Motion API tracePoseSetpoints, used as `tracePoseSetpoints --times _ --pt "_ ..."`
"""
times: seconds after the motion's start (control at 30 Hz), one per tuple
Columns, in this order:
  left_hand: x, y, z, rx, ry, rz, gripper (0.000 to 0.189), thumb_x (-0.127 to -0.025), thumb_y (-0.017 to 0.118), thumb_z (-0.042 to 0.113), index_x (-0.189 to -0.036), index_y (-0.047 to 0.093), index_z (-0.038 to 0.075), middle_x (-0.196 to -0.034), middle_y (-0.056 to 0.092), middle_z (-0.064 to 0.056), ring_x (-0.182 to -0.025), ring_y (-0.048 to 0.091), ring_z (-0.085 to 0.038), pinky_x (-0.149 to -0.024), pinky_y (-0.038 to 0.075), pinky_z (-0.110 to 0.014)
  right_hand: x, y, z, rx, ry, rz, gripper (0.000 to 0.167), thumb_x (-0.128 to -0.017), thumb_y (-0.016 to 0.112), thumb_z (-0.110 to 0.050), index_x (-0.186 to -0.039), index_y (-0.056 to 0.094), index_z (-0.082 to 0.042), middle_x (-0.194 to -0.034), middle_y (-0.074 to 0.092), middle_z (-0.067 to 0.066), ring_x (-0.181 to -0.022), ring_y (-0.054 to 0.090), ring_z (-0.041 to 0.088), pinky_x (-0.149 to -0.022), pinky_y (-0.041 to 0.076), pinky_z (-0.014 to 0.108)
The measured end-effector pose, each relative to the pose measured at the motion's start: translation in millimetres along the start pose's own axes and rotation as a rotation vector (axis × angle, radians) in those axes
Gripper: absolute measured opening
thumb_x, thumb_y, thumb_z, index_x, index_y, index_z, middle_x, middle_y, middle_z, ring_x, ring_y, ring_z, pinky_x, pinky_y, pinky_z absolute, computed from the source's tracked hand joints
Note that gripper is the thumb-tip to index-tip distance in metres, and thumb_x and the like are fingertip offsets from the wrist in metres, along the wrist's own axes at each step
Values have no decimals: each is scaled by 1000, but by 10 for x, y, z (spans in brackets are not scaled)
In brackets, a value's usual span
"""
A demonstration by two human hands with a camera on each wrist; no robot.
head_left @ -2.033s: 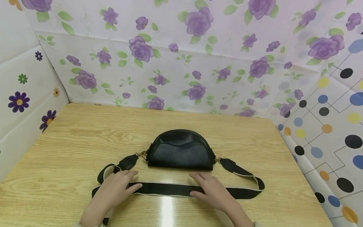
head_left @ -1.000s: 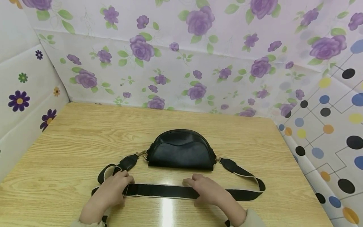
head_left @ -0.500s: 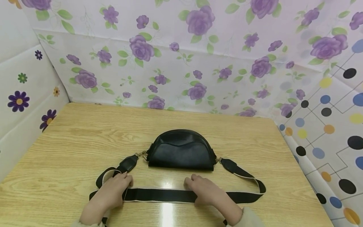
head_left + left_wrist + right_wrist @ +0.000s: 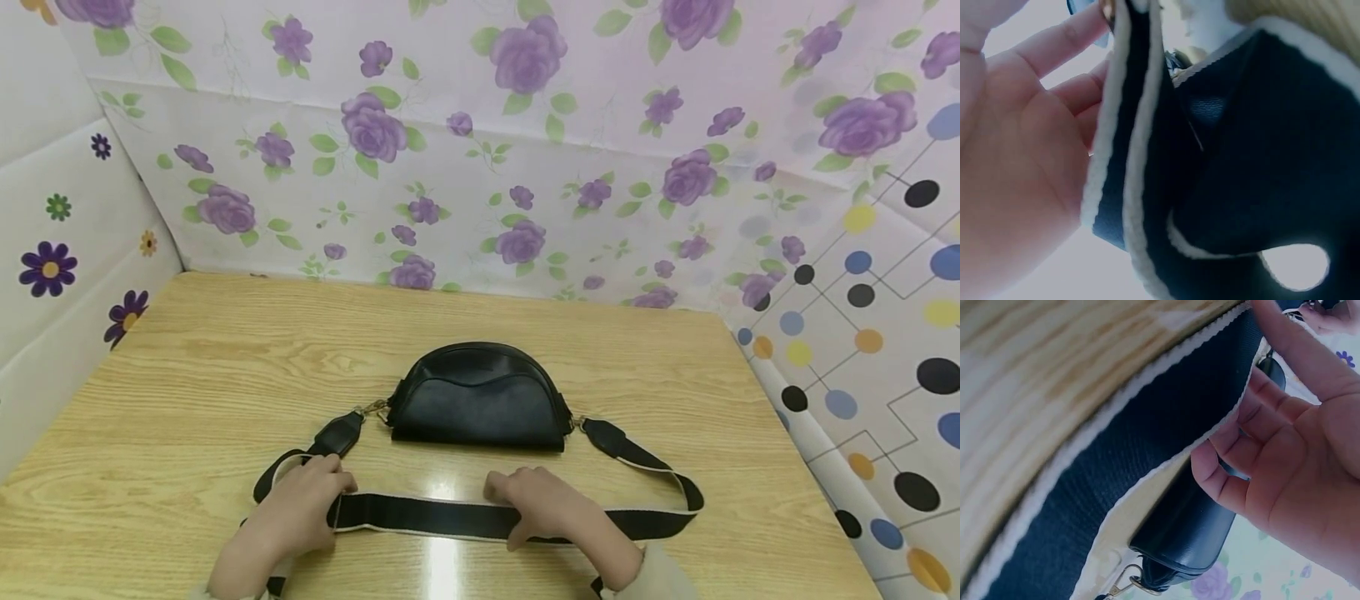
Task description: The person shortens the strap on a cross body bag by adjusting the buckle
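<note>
A black half-moon shoulder bag (image 4: 480, 408) lies on the table, its wide black strap (image 4: 431, 515) with white edging looped in front of it. At the left part of the strap, my left hand (image 4: 296, 510) holds the band between thumb and fingers. My right hand (image 4: 543, 504) pinches the same band farther right. In the right wrist view the strap (image 4: 1141, 437) stands on edge between thumb and curled fingers of the right hand (image 4: 1297, 450). Folded strap layers (image 4: 1260, 156) stand close beside the left hand (image 4: 1022, 156) in the left wrist view; its fingertips are partly hidden.
The wooden table (image 4: 225, 350) ends at a flower-printed cloth wall (image 4: 450, 192) behind. A dotted cloth (image 4: 862, 400) borders the right side, another flowered cloth (image 4: 67, 208) the left. Metal clips (image 4: 375, 407) join strap and bag.
Both hands went from spread fingers over the strap to curled fingers holding it. The front stretch of strap has shifted slightly toward me and twisted a little. The bag has stayed put.
</note>
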State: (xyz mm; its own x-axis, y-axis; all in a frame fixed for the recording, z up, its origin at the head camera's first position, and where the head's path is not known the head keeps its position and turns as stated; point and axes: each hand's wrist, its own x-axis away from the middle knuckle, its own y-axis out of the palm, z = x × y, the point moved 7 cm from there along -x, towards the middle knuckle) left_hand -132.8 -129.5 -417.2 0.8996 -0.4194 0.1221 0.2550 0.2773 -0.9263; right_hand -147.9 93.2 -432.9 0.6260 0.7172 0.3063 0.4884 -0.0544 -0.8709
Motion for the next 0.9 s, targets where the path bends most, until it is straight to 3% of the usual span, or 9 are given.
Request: tracePoseSetpoints --times 0.3,0.47,0.7,0.9 --pt "24 -86 117 6 61 53 41 -47 78 3 -86 65 9 -79 44 5 -75 42 -17 -70 40 -43 -44 21 -3 -162 -79 15 43 -77 64 -43 -108 60 -14 -97 64 -6 -84 58 4 -72 45 21" --pt "6 -90 190 46 93 53 42 -48 79 8 -88 66 9 -79 43 7 -76 42 -15 -66 39 -39 -72 7 -46 -243 -104 14 42 -81 61 -40 -112 59 -12 -99 64 -5 -85 58 4 -72 45 20" --pt "-20 -114 302 105 145 50 42 -52 81 13 -91 67 9 -79 42 9 -74 41 -12 -63 40 -32 -108 -29 -147 -350 -156 8 41 -84 62 -33 -115 56 -6 -83 58 -11 -73 52 -1 -68 43 17" --pt "-43 -112 372 183 138 32 43 -53 81 13 -94 66 10 -80 40 8 -71 43 -10 -60 41 -28 -155 -39 -198 -406 -161 27 42 -84 62 -29 -116 54 -5 -81 56 -11 -71 51 -1 -68 43 17"
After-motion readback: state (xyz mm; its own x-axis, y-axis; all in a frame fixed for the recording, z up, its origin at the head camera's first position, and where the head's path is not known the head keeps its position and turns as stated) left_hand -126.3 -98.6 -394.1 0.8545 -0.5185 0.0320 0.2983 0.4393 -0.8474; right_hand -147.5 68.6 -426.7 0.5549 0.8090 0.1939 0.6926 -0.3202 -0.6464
